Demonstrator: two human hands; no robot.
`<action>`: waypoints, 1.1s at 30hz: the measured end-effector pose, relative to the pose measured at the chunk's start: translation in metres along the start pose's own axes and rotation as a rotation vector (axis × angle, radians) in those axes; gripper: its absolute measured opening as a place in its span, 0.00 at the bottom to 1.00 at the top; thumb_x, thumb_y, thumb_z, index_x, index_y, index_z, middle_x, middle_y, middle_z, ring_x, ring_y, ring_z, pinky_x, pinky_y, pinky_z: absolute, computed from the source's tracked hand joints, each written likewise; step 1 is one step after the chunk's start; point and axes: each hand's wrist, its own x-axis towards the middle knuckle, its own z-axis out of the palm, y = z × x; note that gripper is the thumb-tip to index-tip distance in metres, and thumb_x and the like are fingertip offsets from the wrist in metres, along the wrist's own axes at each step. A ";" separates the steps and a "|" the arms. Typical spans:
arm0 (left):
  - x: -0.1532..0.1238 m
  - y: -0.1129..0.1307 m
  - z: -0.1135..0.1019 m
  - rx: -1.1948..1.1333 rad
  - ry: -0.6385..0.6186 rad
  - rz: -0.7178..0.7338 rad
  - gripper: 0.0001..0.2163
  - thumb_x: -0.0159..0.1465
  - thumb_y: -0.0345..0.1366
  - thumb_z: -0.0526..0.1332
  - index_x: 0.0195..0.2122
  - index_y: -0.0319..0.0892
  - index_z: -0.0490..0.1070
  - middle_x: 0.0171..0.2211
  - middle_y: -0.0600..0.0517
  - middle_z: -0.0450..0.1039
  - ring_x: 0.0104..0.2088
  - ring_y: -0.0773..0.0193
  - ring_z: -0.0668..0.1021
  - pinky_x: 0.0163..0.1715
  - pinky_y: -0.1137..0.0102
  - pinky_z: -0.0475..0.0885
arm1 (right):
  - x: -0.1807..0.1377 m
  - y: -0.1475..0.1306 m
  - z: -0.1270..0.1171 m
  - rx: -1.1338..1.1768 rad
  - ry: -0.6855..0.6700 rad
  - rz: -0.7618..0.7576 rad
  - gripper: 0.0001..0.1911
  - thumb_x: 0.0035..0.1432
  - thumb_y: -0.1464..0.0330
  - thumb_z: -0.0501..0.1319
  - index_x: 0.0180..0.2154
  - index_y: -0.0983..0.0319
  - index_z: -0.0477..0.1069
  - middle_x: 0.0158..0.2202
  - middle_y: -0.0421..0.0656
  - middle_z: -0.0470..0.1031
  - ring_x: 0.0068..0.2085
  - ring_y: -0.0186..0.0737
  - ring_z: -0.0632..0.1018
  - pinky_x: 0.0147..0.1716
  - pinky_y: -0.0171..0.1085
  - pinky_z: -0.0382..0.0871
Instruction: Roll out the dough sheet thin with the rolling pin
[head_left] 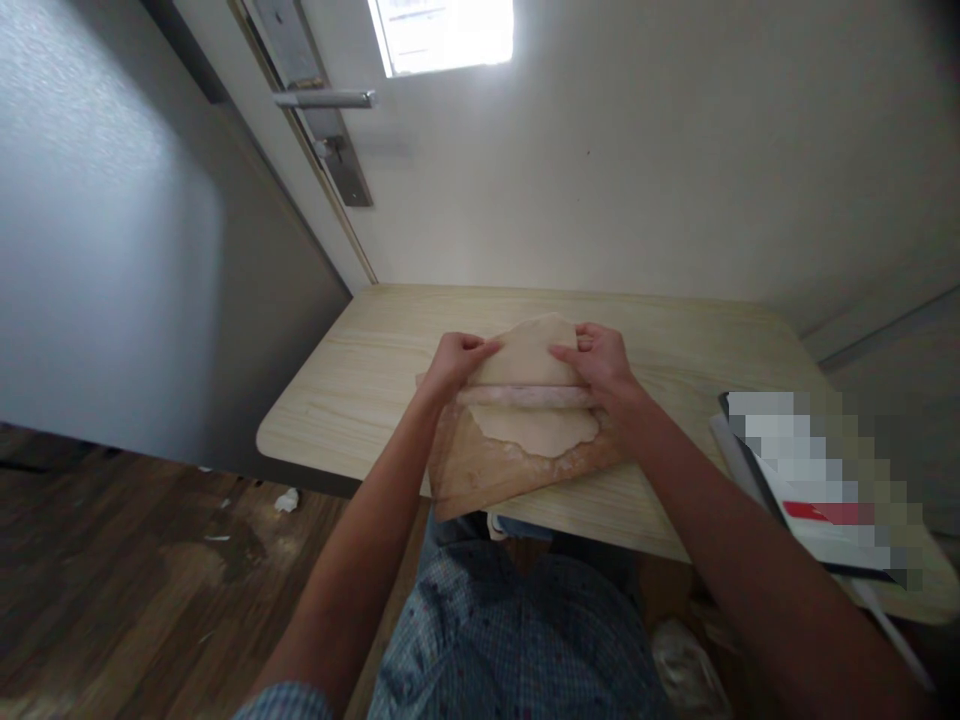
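A thin, pale sheet of dough [529,352] stretches between my two hands, its upper part beyond a floured rolling pin [525,397]. My left hand [459,362] pinches the dough's left edge between thumb and fingers. At the opposite edge, my right hand [596,358] grips the dough the same way. The rolling pin lies crosswise over the sheet, and its right end is hidden by my right hand. Nearer to me, the rest of the dough rests with a ragged edge on a wooden board [465,475], which is dusted with flour.
The board sits on a light wood table [330,400], overhanging its front edge. A dark-edged flat item [780,480], partly blurred out, lies at the right. Behind the table stands a white door with a metal handle [330,99]. Scraps of white paper [286,500] litter the floor.
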 end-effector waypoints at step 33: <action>0.000 -0.004 0.002 -0.017 0.115 -0.019 0.18 0.60 0.42 0.52 0.15 0.41 0.57 0.14 0.59 0.49 0.17 0.73 0.53 0.18 0.74 0.46 | -0.005 -0.012 0.004 -0.175 -0.017 -0.017 0.11 0.35 0.72 0.64 0.26 0.61 0.64 0.20 0.37 0.70 0.23 0.35 0.72 0.20 0.33 0.62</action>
